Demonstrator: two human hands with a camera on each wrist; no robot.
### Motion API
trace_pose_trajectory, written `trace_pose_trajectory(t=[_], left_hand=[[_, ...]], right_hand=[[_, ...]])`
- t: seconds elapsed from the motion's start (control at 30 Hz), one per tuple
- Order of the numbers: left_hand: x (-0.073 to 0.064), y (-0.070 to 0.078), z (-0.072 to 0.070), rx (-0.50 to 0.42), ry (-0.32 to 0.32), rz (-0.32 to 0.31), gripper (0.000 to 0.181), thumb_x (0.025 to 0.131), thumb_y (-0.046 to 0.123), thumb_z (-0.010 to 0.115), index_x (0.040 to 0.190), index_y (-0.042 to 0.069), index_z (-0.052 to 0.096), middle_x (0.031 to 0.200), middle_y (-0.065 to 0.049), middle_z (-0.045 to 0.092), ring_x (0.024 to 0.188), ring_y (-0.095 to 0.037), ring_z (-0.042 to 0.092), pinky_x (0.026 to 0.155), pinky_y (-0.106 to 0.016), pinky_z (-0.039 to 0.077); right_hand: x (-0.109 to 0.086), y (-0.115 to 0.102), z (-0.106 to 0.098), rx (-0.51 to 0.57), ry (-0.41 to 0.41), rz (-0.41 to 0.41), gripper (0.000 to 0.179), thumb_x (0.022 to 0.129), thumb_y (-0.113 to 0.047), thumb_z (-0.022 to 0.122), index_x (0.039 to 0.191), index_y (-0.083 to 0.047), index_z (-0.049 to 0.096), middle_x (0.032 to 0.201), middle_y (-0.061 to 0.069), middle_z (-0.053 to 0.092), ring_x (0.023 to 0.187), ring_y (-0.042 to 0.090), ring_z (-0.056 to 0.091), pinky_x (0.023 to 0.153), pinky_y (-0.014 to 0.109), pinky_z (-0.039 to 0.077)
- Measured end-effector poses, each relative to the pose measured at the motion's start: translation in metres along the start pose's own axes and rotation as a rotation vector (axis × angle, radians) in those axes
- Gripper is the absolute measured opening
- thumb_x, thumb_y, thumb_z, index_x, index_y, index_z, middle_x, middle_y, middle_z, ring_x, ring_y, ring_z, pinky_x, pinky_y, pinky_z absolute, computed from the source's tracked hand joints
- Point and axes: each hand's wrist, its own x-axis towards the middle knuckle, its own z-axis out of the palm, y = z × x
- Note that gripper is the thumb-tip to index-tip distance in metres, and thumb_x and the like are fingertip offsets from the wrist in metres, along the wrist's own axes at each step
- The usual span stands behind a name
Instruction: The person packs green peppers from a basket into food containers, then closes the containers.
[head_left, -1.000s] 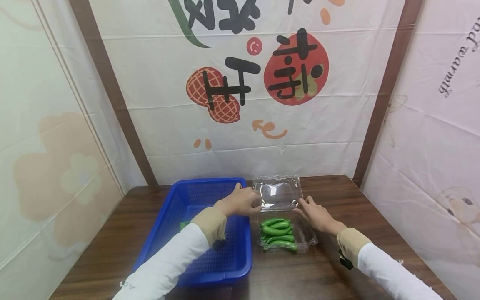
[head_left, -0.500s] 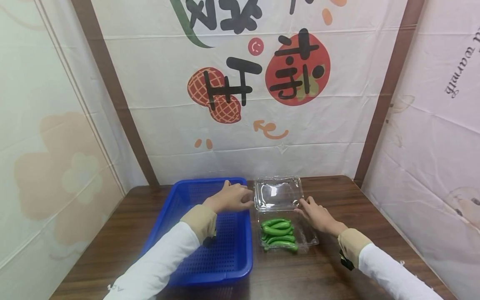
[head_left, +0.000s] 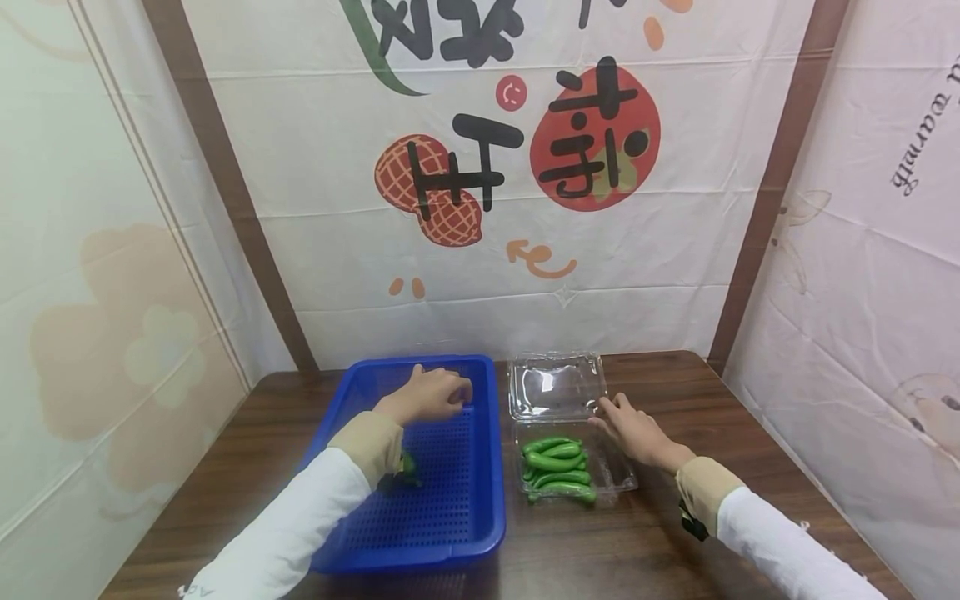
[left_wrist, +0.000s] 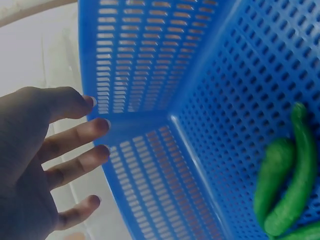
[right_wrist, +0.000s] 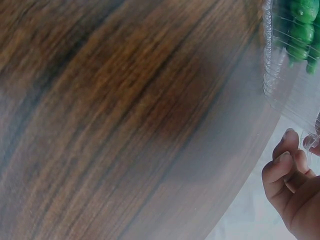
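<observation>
My left hand (head_left: pixel 426 394) hovers above the blue plastic basket (head_left: pixel 492 500), its fingers spread and holding nothing in the left wrist view. On the basket's floor lie a few green chili peppers (left_wrist: pixel 301 175), partly hidden by my wrist in the head view. To the right stands a clear plastic clamshell box (head_left: pixel 618 479) with its lid (head_left: pixel 558 385) folded back. Several long, curved green chili peppers (head_left: pixel 557 460) are piled inside it. At the box's right side, near the hinge, my right hand (head_left: pixel 637 433) pinches the thin plastic edge between thumb and fingers.
Both containers sit side by side on a dark wooden table (head_left: pixel 660 542). A white printed cloth (head_left: pixel 637 292) hangs close behind the table, with further cloth walls at left and right.
My left hand has moved left from beside the clear lid to over the basket. The right hand, the box and the peppers in it have stayed in place.
</observation>
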Motion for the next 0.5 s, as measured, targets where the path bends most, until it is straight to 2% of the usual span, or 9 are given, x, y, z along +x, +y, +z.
trace_pose_trajectory(t=[0.2, 0.3, 0.5], left_hand=[[-0.012, -0.011, -0.001, -0.036, -0.142, -0.094, 0.022, 0.089, 0.005, 0.062, 0.107, 0.013, 0.072, 0.072, 0.007, 0.053, 0.074, -0.013, 0.051, 0.101, -0.078, 0.016], [-0.019, -0.018, 0.002, -0.043, -0.202, -0.126, 0.024, 0.088, 0.004, 0.063, 0.106, 0.016, 0.071, 0.075, 0.007, 0.055, 0.076, -0.013, 0.053, 0.101, -0.077, 0.017], [-0.030, -0.028, 0.006, -0.066, -0.244, -0.154, 0.024, 0.087, 0.002, 0.067, 0.108, 0.013, 0.071, 0.074, 0.004, 0.053, 0.073, -0.015, 0.050, 0.101, -0.076, 0.021]], right_hand=[[0.001, 0.001, 0.001, -0.003, 0.005, 0.002, 0.018, 0.103, -0.029, 0.054, 0.105, -0.011, 0.050, 0.088, 0.008, 0.042, 0.056, 0.017, 0.048, 0.047, 0.035, 0.041], [0.001, 0.002, 0.002, -0.008, 0.009, -0.001, 0.018, 0.103, -0.029, 0.054, 0.105, -0.011, 0.050, 0.087, 0.008, 0.041, 0.056, 0.017, 0.048, 0.047, 0.035, 0.041], [0.002, 0.002, 0.002, -0.018, 0.011, -0.005, 0.019, 0.102, -0.029, 0.055, 0.106, -0.011, 0.051, 0.087, 0.008, 0.042, 0.056, 0.017, 0.048, 0.047, 0.035, 0.041]])
